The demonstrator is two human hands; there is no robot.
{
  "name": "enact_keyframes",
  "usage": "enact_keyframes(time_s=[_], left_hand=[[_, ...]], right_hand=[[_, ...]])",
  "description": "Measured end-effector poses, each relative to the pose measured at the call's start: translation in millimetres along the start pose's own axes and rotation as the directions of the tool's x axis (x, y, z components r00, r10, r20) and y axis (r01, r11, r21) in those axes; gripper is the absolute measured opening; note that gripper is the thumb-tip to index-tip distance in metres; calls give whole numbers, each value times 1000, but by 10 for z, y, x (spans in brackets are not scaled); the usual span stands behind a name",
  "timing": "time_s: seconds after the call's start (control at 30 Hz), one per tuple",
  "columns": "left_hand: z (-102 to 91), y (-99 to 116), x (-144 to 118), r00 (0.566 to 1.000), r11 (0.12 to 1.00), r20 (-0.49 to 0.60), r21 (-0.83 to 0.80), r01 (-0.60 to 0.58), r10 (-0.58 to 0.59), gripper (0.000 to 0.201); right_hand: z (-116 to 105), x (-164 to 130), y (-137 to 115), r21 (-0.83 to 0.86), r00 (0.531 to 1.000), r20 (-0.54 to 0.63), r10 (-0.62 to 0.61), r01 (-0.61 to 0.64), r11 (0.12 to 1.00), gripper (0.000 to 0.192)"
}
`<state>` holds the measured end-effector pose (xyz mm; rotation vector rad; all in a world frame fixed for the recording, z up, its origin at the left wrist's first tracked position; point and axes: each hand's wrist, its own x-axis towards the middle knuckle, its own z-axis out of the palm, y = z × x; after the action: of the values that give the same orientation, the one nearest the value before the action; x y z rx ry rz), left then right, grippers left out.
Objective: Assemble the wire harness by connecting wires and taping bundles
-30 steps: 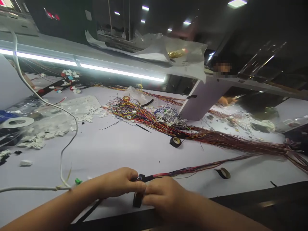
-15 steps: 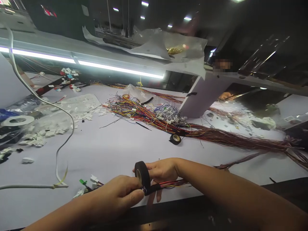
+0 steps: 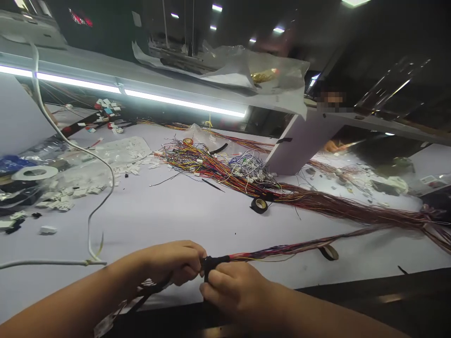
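Note:
A wire harness point(image 3: 262, 254) of red, blue and yellow wires runs leftward to my hands near the table's front edge. Its end is wrapped in black tape point(image 3: 216, 261). My left hand point(image 3: 181, 263) is closed around the harness just left of the wrapped part. With its fingers curled, my right hand point(image 3: 234, 286) pinches black tape that comes down from the wrap. Whether the roll is inside that hand is hidden. Below my left forearm, white connectors point(image 3: 104, 325) hang at the harness's loose end.
A thick wire bundle point(image 3: 317, 202) crosses the table, with a black tape roll point(image 3: 260, 205) beside it. Another dark roll point(image 3: 329, 252) lies under the harness. White connectors point(image 3: 58, 202) and a white cable point(image 3: 100, 204) are at left. A post point(image 3: 296, 145) supports the shelf. A co-worker's hand point(image 3: 333, 146) shows behind.
My right hand has come from behind the harness to its near side. The tape roll that stood between my hands is out of sight. The loose end has swung down toward the table edge.

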<state>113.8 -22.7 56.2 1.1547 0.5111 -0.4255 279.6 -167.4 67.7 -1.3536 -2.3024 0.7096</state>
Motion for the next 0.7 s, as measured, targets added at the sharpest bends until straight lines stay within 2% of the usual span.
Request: enact_keyframes(time_s=[0.07,0.17,0.2,0.23,0.27,0.3,0.33,0.37,0.4,0.43,0.47,0.5,0.53,0.57,0.6,0.63,0.7], left_hand=[[19,8,-1,998,997,-57,69,28,-24,25],[138,-20,-2,969,938,-232,348,8,78,24],[190,-34,-2,955,902,-263,432,-8,135,20],[244,-47,-4,942,863,-276,504,-27,191,16],[296,-57,-9,930,822,-279,568,-42,240,15],[346,-60,-17,919,785,-280,618,-48,276,15],[391,-56,-31,909,752,-284,658,-48,306,17],[430,-45,-51,900,721,-285,691,-46,331,18],[462,-29,-76,892,697,-284,715,-48,352,19],[486,-11,-108,891,683,-271,728,-58,364,20],[500,7,-143,893,674,-253,735,-72,371,22],[505,20,-181,899,667,-235,741,-81,370,24],[500,27,-218,904,658,-227,749,-75,362,26],[486,25,-254,908,650,-233,758,-54,348,26],[466,17,-284,911,644,-248,765,-25,330,26],[442,4,-308,912,645,-266,764,3,311,25],[386,-25,-331,916,687,-289,727,22,278,26]], right_hand=[[42,-126,66,10,1000,2,-11,11,1000,25],[-164,-153,239,91,997,-82,0,8,996,29],[-275,-114,313,113,992,-115,52,-39,993,32],[-383,-55,391,145,977,-133,167,-148,978,34],[-471,18,471,175,952,-86,294,-276,945,34],[-527,99,547,208,918,55,393,-395,895,35],[-542,180,615,245,857,282,431,-499,831,35],[-516,256,672,292,760,518,393,-589,754,35],[-452,324,715,344,653,698,295,-666,661,36],[-361,383,744,405,576,798,178,-731,549,38],[-259,434,760,473,555,827,89,-773,423,41],[-162,480,762,545,583,811,51,-785,296,44],[-84,524,753,611,630,774,65,-770,186,46],[-36,567,731,667,675,728,116,-738,106,47],[-25,611,697,712,711,679,181,-699,75,44],[-47,653,648,745,741,629,236,-661,92,39],[-162,714,507,774,804,515,298,-585,241,23]])
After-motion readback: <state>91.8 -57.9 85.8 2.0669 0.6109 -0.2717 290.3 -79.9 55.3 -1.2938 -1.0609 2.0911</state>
